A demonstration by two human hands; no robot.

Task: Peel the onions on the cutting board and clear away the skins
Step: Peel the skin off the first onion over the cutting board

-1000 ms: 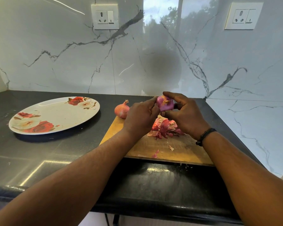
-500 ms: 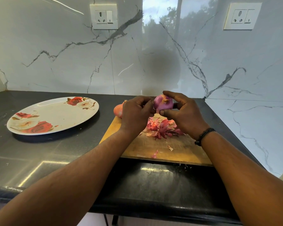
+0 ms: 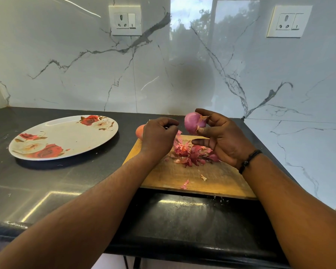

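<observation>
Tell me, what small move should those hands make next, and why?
Probably the left hand should reach back and pinch off the papery scrap still clinging to the purple onion that the right hand holds above the cutting board; otherwise it looks peeled.

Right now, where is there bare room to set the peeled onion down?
The floral plate is bare. So is the near strip of the cutting board, apart from two scraps. It is crowded mid-board: the skin pile lies between the left hand and the right hand, which holds the peeled onion.
</observation>
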